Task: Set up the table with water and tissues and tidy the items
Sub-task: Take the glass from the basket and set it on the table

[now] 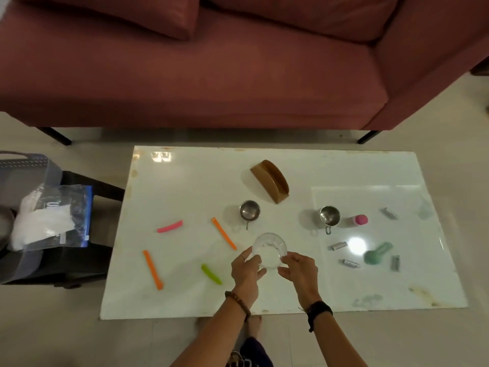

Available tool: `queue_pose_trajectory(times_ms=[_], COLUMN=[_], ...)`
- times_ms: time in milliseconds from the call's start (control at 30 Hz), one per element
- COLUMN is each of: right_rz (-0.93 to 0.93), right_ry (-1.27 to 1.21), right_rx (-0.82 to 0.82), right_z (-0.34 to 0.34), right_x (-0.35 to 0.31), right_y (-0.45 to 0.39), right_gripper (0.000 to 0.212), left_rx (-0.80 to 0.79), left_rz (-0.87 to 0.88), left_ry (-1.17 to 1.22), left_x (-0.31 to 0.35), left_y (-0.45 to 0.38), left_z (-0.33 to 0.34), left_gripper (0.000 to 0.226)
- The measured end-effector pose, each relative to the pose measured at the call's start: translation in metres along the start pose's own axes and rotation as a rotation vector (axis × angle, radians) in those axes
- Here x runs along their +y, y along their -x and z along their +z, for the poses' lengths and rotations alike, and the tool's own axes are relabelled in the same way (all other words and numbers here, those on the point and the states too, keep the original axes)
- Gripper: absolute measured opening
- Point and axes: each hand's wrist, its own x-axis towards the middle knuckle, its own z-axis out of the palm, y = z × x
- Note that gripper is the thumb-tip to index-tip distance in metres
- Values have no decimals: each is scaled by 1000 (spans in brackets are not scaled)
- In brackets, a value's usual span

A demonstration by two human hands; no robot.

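Hands meeting over the near middle of the white tabletop [185, 181]: left hand [246, 271] and right hand [300, 268], each grip clamped on a clear glass bowl [269, 250]. Plastic bag of tissues [53, 215] off the table's left, its print too blurred to read.

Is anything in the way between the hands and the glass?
No. Both the left hand and the right hand already touch the clear glass, one on each side, with nothing between them.
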Motion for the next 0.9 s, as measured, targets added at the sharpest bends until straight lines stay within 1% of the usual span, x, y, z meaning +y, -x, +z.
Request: queue_pose_trajectory(times_ms=[133, 233, 400, 533, 633, 667, 700, 767, 800, 867, 900], right_rz=[41, 27, -4, -14, 8, 27, 55, 75, 47, -102, -184], right_ry=[-48, -68, -72, -84, -119, -129, -123, 46, 157, 260, 253], right_rx=[22, 32, 65, 36, 21, 21, 28, 122, 188, 284, 269], right_z=[-3, -1, -1, 1, 2, 3, 6, 12, 18, 38, 52], right_x=[15, 24, 32, 37, 39, 38, 37, 35, 30, 15, 8], right_y=[-31, -43, -52, -55, -55, -54, -51, -44, -36, -12, 3], right_gripper=[8, 9, 11, 11, 12, 16, 25, 44, 46, 35, 26], left_rx=[54, 79, 57, 64, 10, -32, -70, -99, -84, -40, -31], left_rz=[22, 42, 81, 68, 42, 32, 17, 7, 35, 165, 237], left_ry=[-12, -13, -46, -53, -82, -99, -116, -138, -153, -194, -193], left_x=[-15, -22, -27, -26, -21, -19, -16, -10, -7, 4, 12], left_y=[-28, -40, -48, -53, -55, -55, -53, -46, -41, -25, -15], left_z=[20, 27, 34, 35, 33, 30, 26, 14, 5, -22, -39], left_gripper=[46, 47, 48, 49, 50, 50, 51, 51, 48, 37, 31])
